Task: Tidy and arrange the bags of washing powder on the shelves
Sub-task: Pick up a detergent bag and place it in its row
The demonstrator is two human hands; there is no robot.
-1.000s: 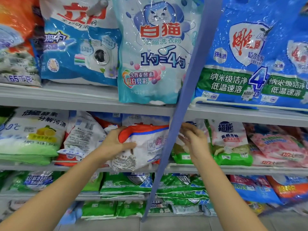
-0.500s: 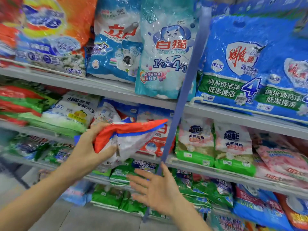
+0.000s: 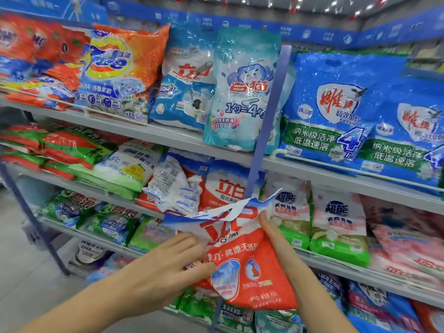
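Observation:
I hold a red, white and blue bag of washing powder [image 3: 242,267] in front of the middle shelf [image 3: 360,263], its printed front turned to me and its top edge crumpled. My left hand [image 3: 165,267] grips the bag's left side, fingers over the front. My right hand [image 3: 274,239] holds the right edge, with the fingers behind the bag. Behind it on the shelf stand a matching red bag [image 3: 225,186] and a crumpled one showing its white back [image 3: 173,186].
A blue upright post [image 3: 269,116] splits the shelving. Large blue bags [image 3: 348,111] fill the upper right, a pale cat-print bag [image 3: 242,92] and orange bags [image 3: 120,68] the upper left. Pink-and-green bags [image 3: 336,224] sit to the right, green ones [image 3: 108,222] lower left.
The bag came off the middle shelf in my left hand, then turned front-side towards me. My right hand left the shelf and took the bag's right edge. The view pulled back.

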